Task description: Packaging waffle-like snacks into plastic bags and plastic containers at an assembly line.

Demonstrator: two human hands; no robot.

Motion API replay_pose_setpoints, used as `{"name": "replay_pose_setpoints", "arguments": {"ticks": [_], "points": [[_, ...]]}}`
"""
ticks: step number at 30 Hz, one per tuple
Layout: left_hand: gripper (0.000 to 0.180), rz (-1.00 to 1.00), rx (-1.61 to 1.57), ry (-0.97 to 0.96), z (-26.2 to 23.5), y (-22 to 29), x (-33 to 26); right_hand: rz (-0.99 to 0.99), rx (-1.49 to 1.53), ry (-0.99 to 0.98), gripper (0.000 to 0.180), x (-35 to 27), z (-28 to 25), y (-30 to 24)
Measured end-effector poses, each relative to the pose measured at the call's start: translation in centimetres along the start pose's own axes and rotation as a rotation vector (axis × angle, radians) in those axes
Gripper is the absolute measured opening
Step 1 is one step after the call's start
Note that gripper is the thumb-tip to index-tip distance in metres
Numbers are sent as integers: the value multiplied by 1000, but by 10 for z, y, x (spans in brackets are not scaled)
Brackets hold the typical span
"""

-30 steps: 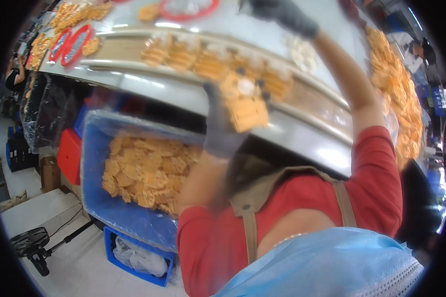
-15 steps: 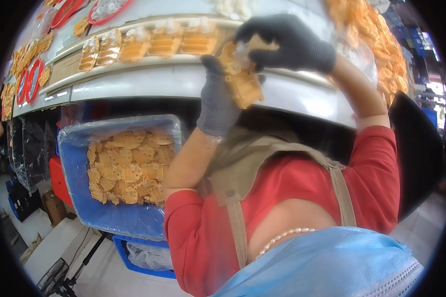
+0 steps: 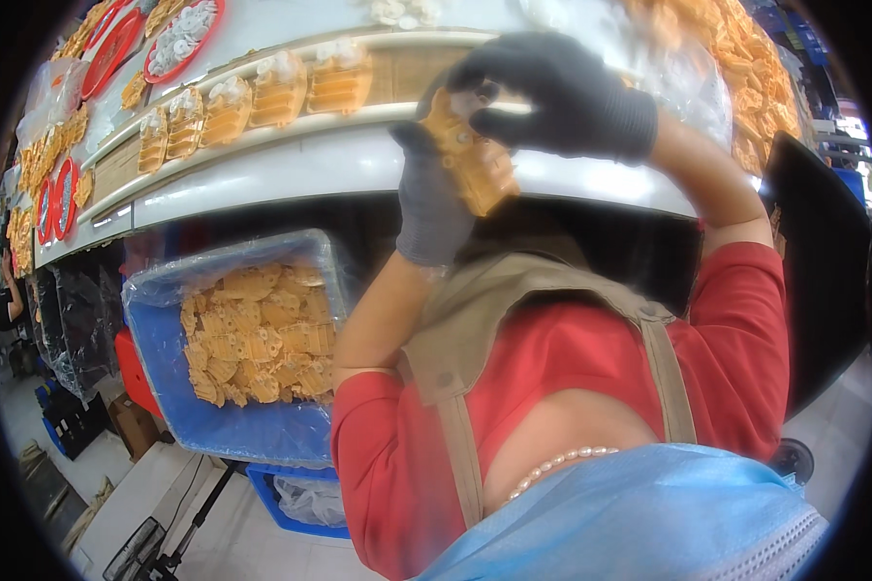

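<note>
"Holding something in that left hand (image 3: pixel 434 205), right?"

"Yep, an orange molded part (image 3: pixel 477 167). Dark-gloved fingers are wrapped around its side, so that's a proper grip. It's up in front of the near edge of the table (image 3: pixel 281 182), tilted a bit."

"And the right hand (image 3: pixel 576 102)?"

"Curled over the top end of that same part, thumb and fingertips bent in near a pale bit (image 3: pixel 469 103). Kinda blurry, so I honestly can't tell if they're pinching anything or just touching."

"What's lying around?"

"Five similar orange pieces (image 3: pixel 225 118) in a row between pale rails (image 3: pixel 397 110) on the table, whitish stuff at their far ends. Further off to the left, a red dish (image 3: pixel 221 27) of white discs (image 3: pixel 182 39). Big orange heap (image 3: pixel 763 82) over on the right."

"Anything lower down?"

"Blue bin (image 3: pixel 262 436) on the left with clear plastic over its rim, loads of orange parts (image 3: pixel 262 339) inside. Smaller blue crate (image 3: pixel 300 528) just beside it, clear plastic bags (image 3: pixel 310 497) in there."
</note>
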State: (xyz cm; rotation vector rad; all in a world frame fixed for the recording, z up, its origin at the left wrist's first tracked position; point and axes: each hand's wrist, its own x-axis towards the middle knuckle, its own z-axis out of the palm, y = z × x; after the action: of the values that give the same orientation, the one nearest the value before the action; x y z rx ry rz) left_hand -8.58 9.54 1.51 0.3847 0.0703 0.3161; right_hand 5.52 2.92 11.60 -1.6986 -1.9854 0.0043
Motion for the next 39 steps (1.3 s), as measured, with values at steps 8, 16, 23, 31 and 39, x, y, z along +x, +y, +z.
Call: {"name": "replay_pose_setpoints", "arguments": {"ticks": [8,16,23,31,39], "points": [[90,1,70,30,7,-3,2,116,-106,-129,28,-8,-1,-4],[87,27,116,51,5,-7,5,46,-135,-57,21,-8,1,-1],[85,31,113,11,4,-7,7,82,-109,-91,21,-8,4,1],[87,18,114,-5,-1,-9,9,83,-162,-110,20,-6,5,-1],[87,-24,8,8,-6,-10,9,81,-125,-156,19,-6,6,4]]}}
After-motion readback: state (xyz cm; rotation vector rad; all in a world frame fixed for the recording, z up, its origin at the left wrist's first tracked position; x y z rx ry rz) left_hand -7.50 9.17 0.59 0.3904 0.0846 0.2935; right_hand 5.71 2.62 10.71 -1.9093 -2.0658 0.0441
